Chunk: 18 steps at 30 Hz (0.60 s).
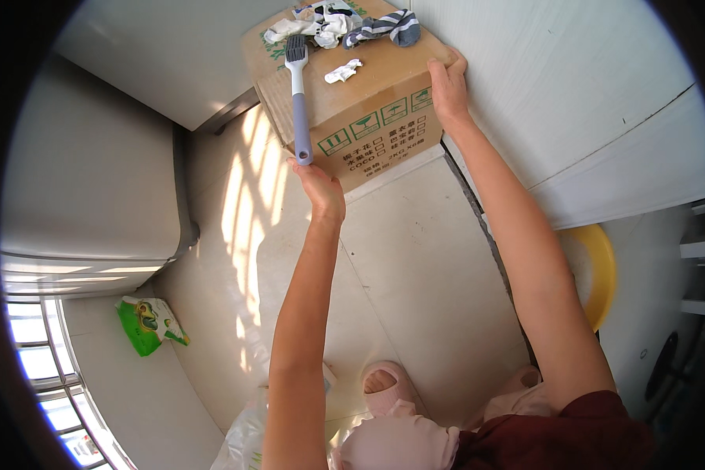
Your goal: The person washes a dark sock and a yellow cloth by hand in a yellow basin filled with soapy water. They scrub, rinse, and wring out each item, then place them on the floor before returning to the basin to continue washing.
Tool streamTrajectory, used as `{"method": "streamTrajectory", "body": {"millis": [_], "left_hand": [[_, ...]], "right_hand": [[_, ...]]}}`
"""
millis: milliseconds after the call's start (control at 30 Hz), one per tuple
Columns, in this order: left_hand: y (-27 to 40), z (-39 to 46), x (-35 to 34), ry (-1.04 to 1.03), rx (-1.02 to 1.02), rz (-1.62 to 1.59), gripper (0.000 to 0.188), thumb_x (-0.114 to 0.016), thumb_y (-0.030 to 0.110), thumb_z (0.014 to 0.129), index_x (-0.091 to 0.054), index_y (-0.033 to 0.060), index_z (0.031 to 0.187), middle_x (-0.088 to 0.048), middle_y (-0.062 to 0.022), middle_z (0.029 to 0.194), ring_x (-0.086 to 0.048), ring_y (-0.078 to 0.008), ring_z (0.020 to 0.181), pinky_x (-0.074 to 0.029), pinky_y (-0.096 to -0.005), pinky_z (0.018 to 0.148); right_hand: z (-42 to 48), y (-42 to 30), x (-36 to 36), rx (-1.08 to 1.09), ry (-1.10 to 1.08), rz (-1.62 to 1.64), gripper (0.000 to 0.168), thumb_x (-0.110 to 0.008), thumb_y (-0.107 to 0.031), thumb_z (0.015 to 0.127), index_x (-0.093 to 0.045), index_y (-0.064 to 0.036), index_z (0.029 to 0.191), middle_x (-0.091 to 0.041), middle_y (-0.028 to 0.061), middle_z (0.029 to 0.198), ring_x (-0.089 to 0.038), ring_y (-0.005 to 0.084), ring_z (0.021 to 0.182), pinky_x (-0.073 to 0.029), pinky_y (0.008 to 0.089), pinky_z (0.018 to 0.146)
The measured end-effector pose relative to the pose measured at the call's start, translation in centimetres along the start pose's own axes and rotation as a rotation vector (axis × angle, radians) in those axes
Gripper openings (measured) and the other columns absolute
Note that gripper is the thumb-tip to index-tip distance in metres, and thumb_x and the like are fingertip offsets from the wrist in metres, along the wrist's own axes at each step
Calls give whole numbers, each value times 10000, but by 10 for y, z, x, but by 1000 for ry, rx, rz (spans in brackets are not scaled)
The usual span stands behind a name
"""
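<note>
A cardboard box [382,100] with green handling symbols and printed writing is held between both hands. My left hand [323,188] grips its near left lower corner, the fingers partly hidden beneath. At the right top corner, my right hand [449,88] is closed around the edge. On the box top lie a brush [299,100] with dark bristles and a grey-purple handle, a crumpled white paper piece [344,71], a striped grey sock [385,28] and a bunched white-and-black cloth [323,24]. The brush handle overhangs the near edge, just above my left hand.
Grey-white appliances [88,170] stand on the left, a pale panel [564,94] on the right. A green package [151,323] lies by the left wall. A yellow basin [603,276] sits behind my right forearm; a plastic bag [244,437] is at the bottom. Tiled floor [411,252] spreads before my slippers [388,388].
</note>
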State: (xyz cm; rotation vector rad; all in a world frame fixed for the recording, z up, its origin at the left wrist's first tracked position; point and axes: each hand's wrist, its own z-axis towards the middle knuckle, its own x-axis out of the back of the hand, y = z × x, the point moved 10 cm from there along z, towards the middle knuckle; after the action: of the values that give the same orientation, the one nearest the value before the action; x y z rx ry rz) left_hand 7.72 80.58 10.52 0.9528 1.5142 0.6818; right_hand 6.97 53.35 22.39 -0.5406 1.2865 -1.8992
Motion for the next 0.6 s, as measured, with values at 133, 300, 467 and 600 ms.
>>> {"method": "streamTrajectory", "body": {"millis": [133, 300, 467, 600], "left_hand": [[4, 4, 2, 55, -25, 3, 837, -143, 700, 870, 111, 158, 1454, 175, -45, 1519, 186, -230, 1388, 114, -494, 1084], [17, 1, 9, -43, -24, 161, 711, -205, 572, 938, 10, 155, 1471, -76, -57, 1519, -46, -248, 1399, -29, -468, 1112], [39, -24, 6, -81, -348, 386, 488, -487, 271, 944, -296, 67, 1344, -461, -67, 1257, -439, -180, 1123, -338, -316, 958], [31, -6, 8, 125, -388, 661, 239, -534, 195, 928, -535, 3, 1070, -571, -52, 893, -546, -117, 824, -472, -277, 779]], "right_hand": [[10, 0, -9, -14, -99, -152, 640, -428, -366, 852, -255, 59, 1299, -438, 257, 1222, -454, 346, 1139, -345, 377, 971], [-7, 13, 10, -212, -74, -434, 686, -543, -375, 838, -311, 152, 1211, -456, 150, 933, -445, 211, 873, -388, 323, 890], [-29, 13, -25, -420, -344, -228, 751, -603, -456, 847, -365, 167, 1191, -499, 82, 746, -498, 182, 790, -383, 377, 949], [2, 46, -19, -408, -157, -424, 627, -628, -414, 833, -476, 61, 1212, -541, 165, 1103, -565, 212, 988, -456, 379, 892]]}}
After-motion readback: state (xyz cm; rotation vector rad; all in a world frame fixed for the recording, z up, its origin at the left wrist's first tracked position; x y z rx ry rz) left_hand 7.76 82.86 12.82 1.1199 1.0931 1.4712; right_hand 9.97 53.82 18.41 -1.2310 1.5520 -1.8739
